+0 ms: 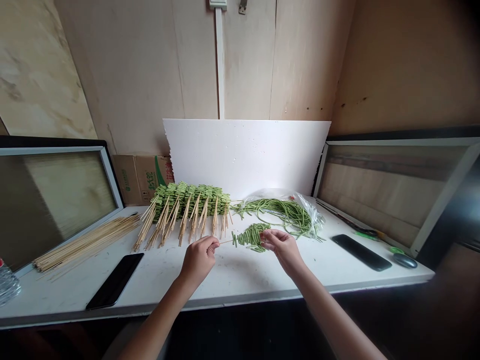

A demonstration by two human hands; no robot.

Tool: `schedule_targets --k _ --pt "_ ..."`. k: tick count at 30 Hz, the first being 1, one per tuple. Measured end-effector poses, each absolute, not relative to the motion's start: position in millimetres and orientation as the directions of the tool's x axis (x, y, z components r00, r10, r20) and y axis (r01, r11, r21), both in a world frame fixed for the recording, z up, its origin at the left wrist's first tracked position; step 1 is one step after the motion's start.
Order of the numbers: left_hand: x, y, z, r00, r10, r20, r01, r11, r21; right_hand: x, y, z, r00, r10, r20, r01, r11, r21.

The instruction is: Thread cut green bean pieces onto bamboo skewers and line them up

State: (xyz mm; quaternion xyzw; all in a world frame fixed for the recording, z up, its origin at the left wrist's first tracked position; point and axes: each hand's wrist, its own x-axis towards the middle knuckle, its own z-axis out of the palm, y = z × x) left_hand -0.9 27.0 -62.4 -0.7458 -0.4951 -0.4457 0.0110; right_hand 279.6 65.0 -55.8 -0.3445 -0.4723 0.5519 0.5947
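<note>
My left hand [201,254] is closed round the bare end of a wooden skewer [226,242] that points right. Green bean pieces [245,237] sit crosswise along that skewer. At its right end my right hand [283,246] pinches, fingertips together, by the last pieces; what exactly lies between them is hidden. Cut bean pieces [258,248] lie on the table just behind and below the skewer. Back left of my hands, filled bean skewers [187,197] are piled in rows with their sticks towards me. Long uncut beans [279,210] lie in a clear plastic bag [317,216] at the back right.
Bare skewers [88,240] lie in a bundle on the white table [240,287], left. A black phone [115,281] is near the front left edge. A dark phone [361,252], a mouse [405,260] and scissors [365,230] are at right. A white board [247,155] stands behind.
</note>
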Motion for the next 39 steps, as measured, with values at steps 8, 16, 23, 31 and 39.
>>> schedule_targets --k 8,16,23,31,39 --pt "-2 28 -63 0.125 0.728 0.674 0.752 -0.513 0.414 279 66 -60 -0.072 0.977 0.202 -0.296 0.173 -0.940" --pt "-2 27 -63 0.121 0.736 0.666 0.749 -0.508 0.425 268 60 -61 -0.035 0.978 0.208 -0.267 0.191 -0.945" --pt "-1 27 -59 0.091 0.728 0.680 0.713 -0.524 0.466 265 58 -58 -0.045 0.980 0.194 -0.337 0.168 -0.927" --pt "-1 28 -58 0.090 0.738 0.668 0.706 -0.521 0.480 263 57 -62 -0.083 0.982 0.171 -0.294 0.140 -0.946" --pt "-7 32 -57 0.141 0.794 0.591 0.694 -0.505 0.513 277 65 -53 0.042 0.993 0.108 -0.261 0.116 -0.959"
